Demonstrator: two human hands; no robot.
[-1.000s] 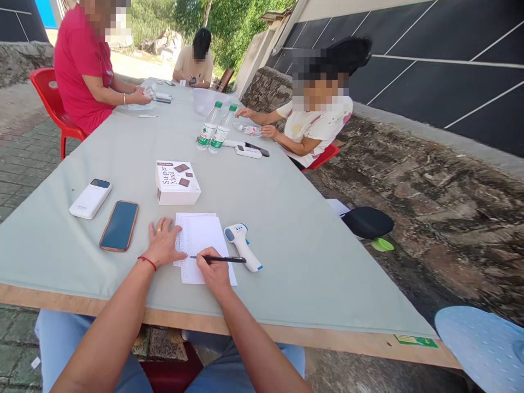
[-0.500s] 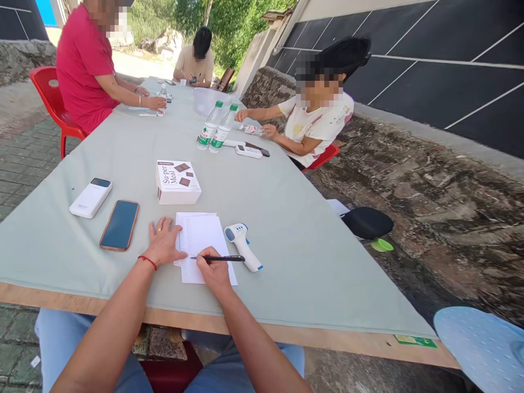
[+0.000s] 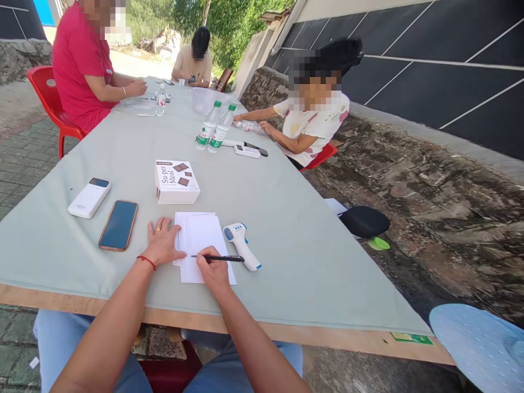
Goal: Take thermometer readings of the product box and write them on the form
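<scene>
Sheets of paper (image 3: 201, 232) with handwriting down the left part lie on the table in front of me. My left hand (image 3: 164, 243) rests with fingers spread on the table and the left edge of the paper. A black pen (image 3: 223, 258) is gripped in my right hand (image 3: 213, 268), its tip touching or just above the sheet. To the right of the paper is a white infrared thermometer (image 3: 242, 245). A phone (image 3: 118, 225) in a brown case lies left of my left hand, with a white power bank (image 3: 90, 197) beyond it.
Behind the paper stands a white box (image 3: 177, 183). Two water bottles (image 3: 218, 128) with green caps, a white device (image 3: 246, 151) and a clear basin (image 3: 202, 102) are farther back. Three people sit around the table (image 3: 311, 273). A light-blue patterned object (image 3: 477, 344) is at the lower right.
My hands and the pen hold the same pose. The person in red has let go of a bottle and drawn both hands together. The person at right has shifted their hands around a bottle.
</scene>
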